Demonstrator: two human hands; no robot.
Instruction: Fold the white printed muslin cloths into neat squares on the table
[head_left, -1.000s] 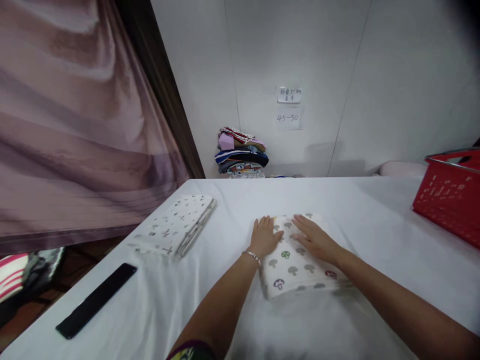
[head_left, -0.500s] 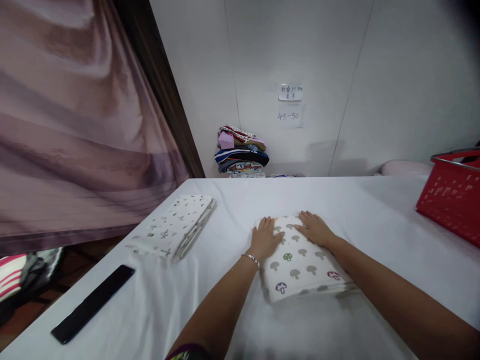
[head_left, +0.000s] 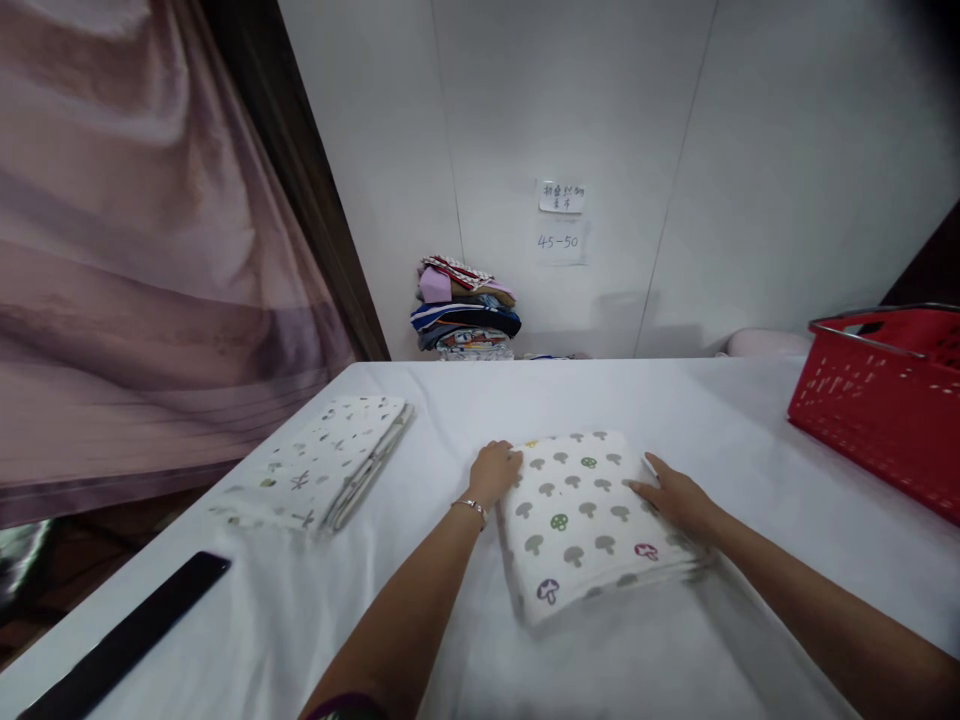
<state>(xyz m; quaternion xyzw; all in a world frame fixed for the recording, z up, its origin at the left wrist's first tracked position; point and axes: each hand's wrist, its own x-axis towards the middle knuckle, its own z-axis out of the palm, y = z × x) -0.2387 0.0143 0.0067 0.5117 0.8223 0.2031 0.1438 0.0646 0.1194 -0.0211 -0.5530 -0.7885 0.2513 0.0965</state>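
A folded white cloth point(head_left: 581, 515) with grey, green, red and purple mushrooms lies on the table in front of me. My left hand point(head_left: 493, 474) grips its far left edge, fingers curled in against the side. At the right edge is my right hand point(head_left: 679, 502), its thumb over the top of the cloth and the index finger along the side. The other fingers of that hand are partly hidden at the edge.
Another folded white cloth point(head_left: 322, 465), patterned with small leaves, lies to the left. Nearer is a long black strip point(head_left: 124, 640). A red basket point(head_left: 877, 400) stands at the right. Behind the table rises a stack of folded fabrics point(head_left: 466, 312) against the wall.
Both hands have slid off the cloth's top outward to its left and right edges. The view has turned slightly right.
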